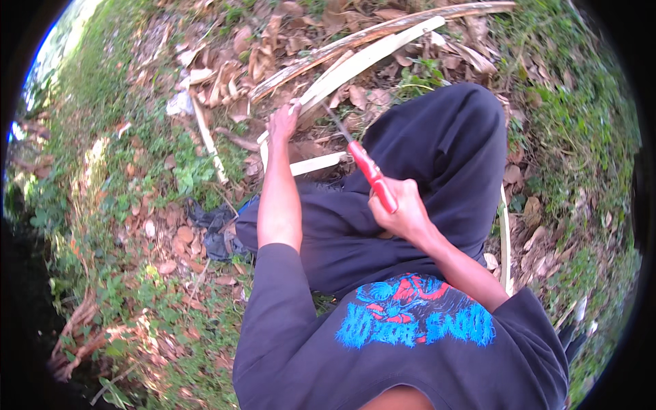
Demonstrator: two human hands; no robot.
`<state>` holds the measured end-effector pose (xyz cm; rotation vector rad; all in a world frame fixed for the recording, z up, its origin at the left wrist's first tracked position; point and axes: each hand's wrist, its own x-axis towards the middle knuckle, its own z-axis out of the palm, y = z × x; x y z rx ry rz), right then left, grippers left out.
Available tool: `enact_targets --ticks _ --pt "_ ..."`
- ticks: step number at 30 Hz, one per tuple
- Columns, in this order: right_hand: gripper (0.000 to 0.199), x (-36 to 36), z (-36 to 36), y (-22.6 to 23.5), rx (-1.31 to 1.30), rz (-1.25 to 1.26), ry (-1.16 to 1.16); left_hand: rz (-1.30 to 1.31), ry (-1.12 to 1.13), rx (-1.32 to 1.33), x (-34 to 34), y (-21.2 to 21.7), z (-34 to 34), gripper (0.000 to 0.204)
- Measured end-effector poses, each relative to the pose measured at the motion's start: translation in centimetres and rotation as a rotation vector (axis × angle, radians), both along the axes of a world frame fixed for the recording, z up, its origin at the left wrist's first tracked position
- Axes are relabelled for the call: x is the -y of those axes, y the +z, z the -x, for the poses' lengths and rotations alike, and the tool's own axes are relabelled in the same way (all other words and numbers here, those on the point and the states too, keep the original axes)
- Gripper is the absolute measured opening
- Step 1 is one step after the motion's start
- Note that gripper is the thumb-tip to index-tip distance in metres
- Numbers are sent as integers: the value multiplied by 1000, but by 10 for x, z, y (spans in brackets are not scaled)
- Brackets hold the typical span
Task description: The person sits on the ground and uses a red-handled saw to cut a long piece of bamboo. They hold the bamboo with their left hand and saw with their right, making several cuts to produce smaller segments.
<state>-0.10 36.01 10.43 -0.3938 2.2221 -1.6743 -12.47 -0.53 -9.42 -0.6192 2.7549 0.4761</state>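
Observation:
My left hand (283, 123) reaches forward and grips the near end of a long pale split wooden strip (372, 53) that runs up to the right over the ground. My right hand (400, 208) is closed on the red handle of a knife (371, 174). Its thin dark blade (337, 124) points up-left and meets the strip just right of my left hand. My knees in dark trousers (444, 150) sit under both arms.
A second short pale strip (316, 164) lies under my left forearm. More split sticks (208, 140) and a brown palm stem (383, 31) lie among dry leaves. Another thin strip (505, 239) stands at my right knee. Grass surrounds the spot.

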Motion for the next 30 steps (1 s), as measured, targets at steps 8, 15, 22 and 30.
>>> enact_targets --ticks 8,15,22,30 --pt "17 28 9 -15 -150 -85 -38 -24 48 -45 -11 11 -6 74" --pt "13 45 -6 -9 58 -92 -13 -73 87 -59 -6 -3 -1 85" --pt "11 36 -20 -13 11 -153 11 -26 74 -108 -26 11 -6 85" --pt "14 29 -15 6 244 -39 -16 -45 97 -135 -22 1 -9 95"
